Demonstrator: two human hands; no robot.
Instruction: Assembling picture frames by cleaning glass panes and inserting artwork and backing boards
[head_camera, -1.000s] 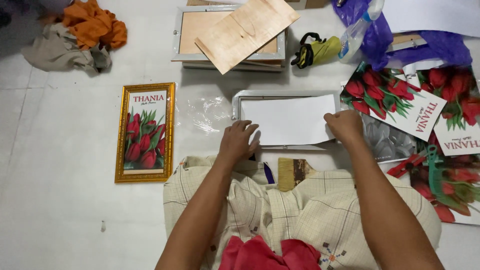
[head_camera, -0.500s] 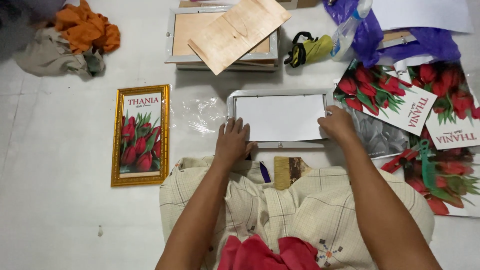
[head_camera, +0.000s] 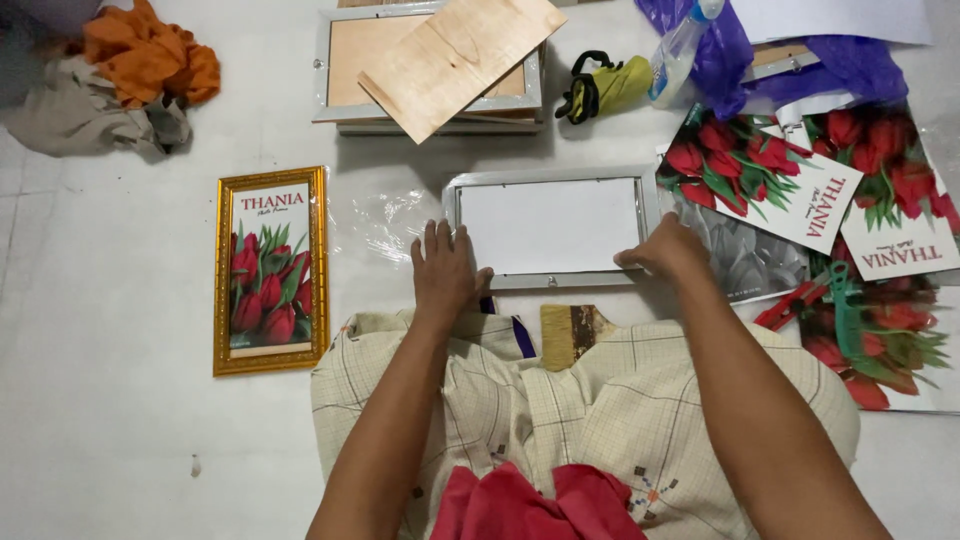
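A silver picture frame (head_camera: 551, 180) lies face down on the floor in front of me, with a white sheet (head_camera: 548, 224) set inside it. My left hand (head_camera: 443, 272) rests flat, fingers apart, on the frame's near left corner. My right hand (head_camera: 668, 250) presses its curled fingers on the near right corner, at the white sheet's edge. Neither hand lifts anything.
A gold frame with a tulip print (head_camera: 270, 270) lies to the left. Stacked frames under a plywood board (head_camera: 460, 55) sit at the back. Tulip prints (head_camera: 800, 190) and red-green clamps (head_camera: 840, 310) lie on the right; a brush (head_camera: 570, 335) by my lap; cloths (head_camera: 140, 60) far left.
The white sheet, held above the frame a second ago, now lies flat inside it. Both hands have shifted to the frame's near corners.
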